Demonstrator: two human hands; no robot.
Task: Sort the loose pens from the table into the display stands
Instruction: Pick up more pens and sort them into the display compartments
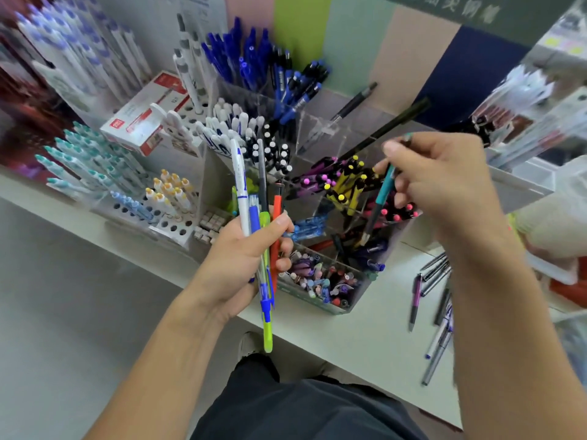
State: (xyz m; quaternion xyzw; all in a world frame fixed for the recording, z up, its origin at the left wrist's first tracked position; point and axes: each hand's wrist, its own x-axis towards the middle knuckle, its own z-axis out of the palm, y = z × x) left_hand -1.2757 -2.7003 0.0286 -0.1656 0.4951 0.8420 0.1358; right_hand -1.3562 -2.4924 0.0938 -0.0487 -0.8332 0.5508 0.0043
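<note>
Left hand (244,258) closed around a mixed bunch of pens (260,223), held upright-ish over the table edge: a white one with blue print (240,185), a blue one, a dark grey one, an orange-red one (275,223) and a lime green one with a blue clip (266,300) poking out below the fist. Right hand (441,182) up over the clear display stand (330,198), fingers pinched on a teal pen (382,195) with its tip angled down toward the compartments. Also gripping a long black pen (390,127) that sticks up and away toward the back wall. Bit blurry around the fingertips, so hard to say exactly how the two are held together.

Stand compartments already stuffed: purple pens with pink caps, yellow-and-black ones (346,185), pink-tipped dark ones, blue ones further back. White peg-hole racks (178,223) off to the left with teal-capped and orange-capped pens.

More loose pens (436,300) lying on the white table (365,338) to the right of the stand, mostly grey and silver with one purple, partly hidden behind the right forearm. Red-and-white box (143,115) tucked behind the racks.
</note>
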